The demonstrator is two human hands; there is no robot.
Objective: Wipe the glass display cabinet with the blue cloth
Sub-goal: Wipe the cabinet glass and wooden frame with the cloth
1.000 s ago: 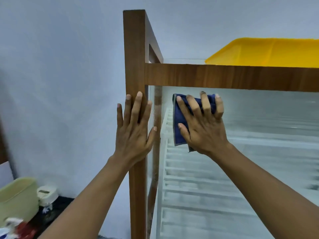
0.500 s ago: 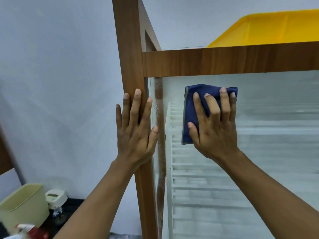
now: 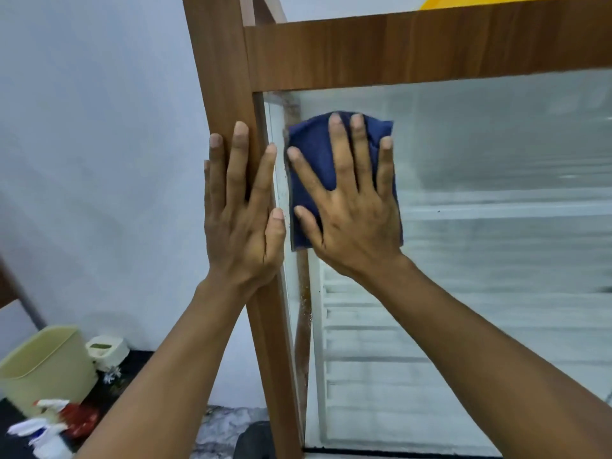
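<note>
The glass display cabinet (image 3: 496, 144) fills the right half of the view, with a wooden corner post and a wooden top rail. My right hand (image 3: 351, 207) presses the folded blue cloth (image 3: 314, 150) flat against the front glass pane, close to its upper left corner, fingers spread over the cloth. My left hand (image 3: 241, 207) lies flat and open on the wooden post, just left of the cloth, fingers pointing up. White slatted shelves show through the streaky glass.
A yellow tray (image 3: 463, 0) sits on top of the cabinet. At the lower left stand a pale yellow bin (image 3: 46, 366), a small white container (image 3: 106, 349) and spray bottles (image 3: 46, 432). A white wall is behind.
My right hand slid the blue cloth right along the glass, then back left toward the post. My left hand stayed on the post. The view has dropped lower.
</note>
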